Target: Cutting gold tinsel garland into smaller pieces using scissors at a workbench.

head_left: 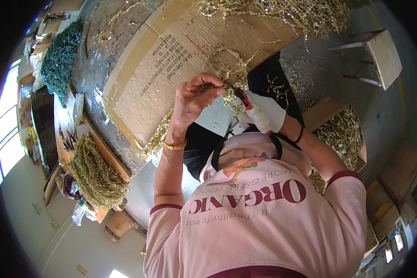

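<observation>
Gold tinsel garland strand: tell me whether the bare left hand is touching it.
Touching. The head view shows the bare left hand pinching the gold tinsel garland strand between thumb and fingertips, no gap, beside the red-handled cutters in the white-gloved right hand.

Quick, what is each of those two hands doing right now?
Left hand: bare, closed, pinching a sprig of gold tinsel.
Right hand: in a white glove, closed on red-handled cutters.
</observation>
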Tool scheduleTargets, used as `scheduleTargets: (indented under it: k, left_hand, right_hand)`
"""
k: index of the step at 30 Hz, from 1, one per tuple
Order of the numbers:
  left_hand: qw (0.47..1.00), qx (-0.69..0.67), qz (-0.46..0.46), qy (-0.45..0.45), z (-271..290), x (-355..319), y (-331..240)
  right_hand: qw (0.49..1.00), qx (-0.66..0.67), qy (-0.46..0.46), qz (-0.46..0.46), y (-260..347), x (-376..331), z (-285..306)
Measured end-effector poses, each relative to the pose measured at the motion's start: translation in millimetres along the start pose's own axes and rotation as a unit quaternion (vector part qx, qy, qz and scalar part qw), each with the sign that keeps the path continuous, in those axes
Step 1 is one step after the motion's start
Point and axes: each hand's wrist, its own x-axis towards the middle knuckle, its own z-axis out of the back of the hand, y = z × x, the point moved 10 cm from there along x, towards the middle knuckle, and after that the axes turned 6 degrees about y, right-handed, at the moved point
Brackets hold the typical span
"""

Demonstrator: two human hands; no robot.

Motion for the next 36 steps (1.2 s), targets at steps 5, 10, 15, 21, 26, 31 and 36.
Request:
scheduleTargets:
  k: [5, 10, 15, 21, 26, 31, 36]
  left_hand:
    - [1.0, -0.003, 0.001, 0.001, 0, 0, 0]
    - [1.0, -0.006, 0.005, 0.0, -1, 3, 2]
    - [1.0, 0.02, 0.002, 0.001, -2, 1, 0]
    - [0.979, 0.013, -0.107, -0.171, 62, -36, -67]
    - [0.92, -0.061, -0.311, -0.231, 127, -114, -158]
    - [0.882, -0.091, -0.363, -0.288, 179, -174, -200]
    - [0.847, 0.091, -0.407, -0.329, 256, -240, -302]
  right_hand:
    - [0.999, -0.038, -0.012, -0.004, 1, 2, -2]
    - [0.997, -0.072, -0.024, -0.024, -7, 0, 0]
    - [0.983, -0.112, -0.137, 0.052, 10, -10, 17]
    - [0.894, 0.401, -0.158, -0.123, -35, -7, 34]
    - [0.934, 0.32, -0.158, 0.009, -23, 6, 61]
    - [0.887, 0.436, -0.067, 0.136, 18, 34, 33]
    - [0.901, 0.414, -0.068, 0.108, 19, 32, 21]
